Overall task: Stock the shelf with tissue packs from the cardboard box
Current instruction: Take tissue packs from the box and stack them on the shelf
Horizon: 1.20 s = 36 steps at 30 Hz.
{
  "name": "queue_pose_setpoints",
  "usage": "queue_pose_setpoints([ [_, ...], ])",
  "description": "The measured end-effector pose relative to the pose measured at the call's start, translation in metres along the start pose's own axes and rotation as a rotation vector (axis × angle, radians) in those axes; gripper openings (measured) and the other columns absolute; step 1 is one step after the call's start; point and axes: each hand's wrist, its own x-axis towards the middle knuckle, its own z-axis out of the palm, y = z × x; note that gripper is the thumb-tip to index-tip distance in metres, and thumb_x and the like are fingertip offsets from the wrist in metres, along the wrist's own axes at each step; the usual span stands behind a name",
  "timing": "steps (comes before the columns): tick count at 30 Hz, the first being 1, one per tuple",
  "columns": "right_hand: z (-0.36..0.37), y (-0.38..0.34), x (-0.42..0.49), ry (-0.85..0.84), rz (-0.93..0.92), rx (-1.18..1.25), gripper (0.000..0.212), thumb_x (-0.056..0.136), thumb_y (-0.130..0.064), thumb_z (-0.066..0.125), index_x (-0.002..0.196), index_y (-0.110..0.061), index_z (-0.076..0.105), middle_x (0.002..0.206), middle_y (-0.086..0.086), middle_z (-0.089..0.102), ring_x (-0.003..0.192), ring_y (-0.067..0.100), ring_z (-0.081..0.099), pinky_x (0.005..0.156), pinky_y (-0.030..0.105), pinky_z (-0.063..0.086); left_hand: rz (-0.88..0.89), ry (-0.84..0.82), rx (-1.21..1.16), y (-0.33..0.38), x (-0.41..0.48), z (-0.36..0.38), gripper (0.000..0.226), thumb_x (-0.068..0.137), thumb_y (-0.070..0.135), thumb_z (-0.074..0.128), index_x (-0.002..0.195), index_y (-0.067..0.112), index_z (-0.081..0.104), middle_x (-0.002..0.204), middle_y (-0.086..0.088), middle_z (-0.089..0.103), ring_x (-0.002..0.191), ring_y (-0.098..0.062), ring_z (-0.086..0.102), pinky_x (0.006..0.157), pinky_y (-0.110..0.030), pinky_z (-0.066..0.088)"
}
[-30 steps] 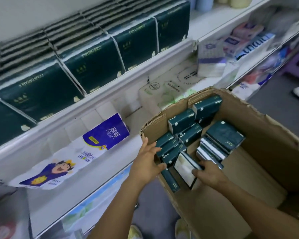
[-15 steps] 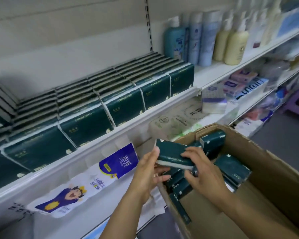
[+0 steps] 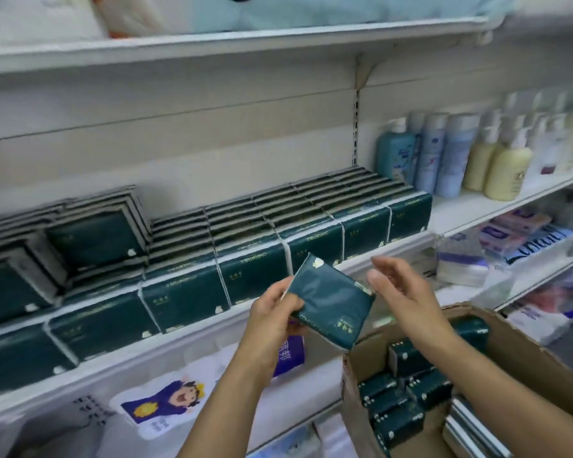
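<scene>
Broadly, the white shelf (image 3: 460, 209) runs across the view, and most of its length carries rows of dark green tissue packs (image 3: 186, 292) standing on edge, fronts facing out; towards the left a few lean on top of the others. The cardboard box (image 3: 543, 368) sits open at the lower right, below the shelf edge, with more green packs (image 3: 397, 411) lying inside. Pump bottles (image 3: 450, 157) stand on the same shelf to the right of the rows. One tissue pack (image 3: 331, 299) is held tilted in the air, in front of the shelf edge and above the box's near corner. The left hand (image 3: 272, 312) grips its lower left corner, thumb over the front. The right hand (image 3: 407, 299) is released, fingers straight, just beside the pack's right edge; whether it touches is unclear.
</scene>
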Motion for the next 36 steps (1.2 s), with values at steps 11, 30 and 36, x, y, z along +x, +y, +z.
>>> queue_pose_setpoints([
  [11,0.075,-0.098,0.049,-0.741,-0.009,-0.103,0.011,0.087,-0.020,0.071,0.097,-0.015,0.071,0.086,0.004,0.073,0.067,0.016,0.061,0.059,0.024,0.046,0.172,0.031,0.353,0.088,-0.010,-0.071,0.052,0.085,0.013,0.069,0.131,0.025,0.049,0.099,-0.001,0.074,0.090,-0.017,0.071,0.080,-0.032,0.058],
  [30,0.290,-0.143,0.075,-0.540,-0.064,-0.006,0.022,0.084,-0.023,0.074,0.102,-0.017,0.063,0.095,-0.004,0.062,0.089,0.015,0.058,0.082,0.027,0.044,0.318,0.640,1.454,0.171,-0.036,-0.265,0.055,0.083,0.043,0.062,0.135,0.040,0.045,0.105,0.004,0.065,0.106,-0.018,0.059,0.107,-0.043,0.037],
  [36,0.320,-0.142,0.082,-0.482,-0.080,-0.102,0.013,0.085,-0.016,0.073,0.093,-0.012,0.062,0.089,0.003,0.065,0.073,0.011,0.057,0.056,0.014,0.041,0.217,0.563,1.816,0.172,-0.007,-0.285,0.060,0.082,0.054,0.063,0.136,0.037,0.042,0.145,0.008,0.043,0.141,-0.016,0.027,0.119,-0.051,-0.005],
])
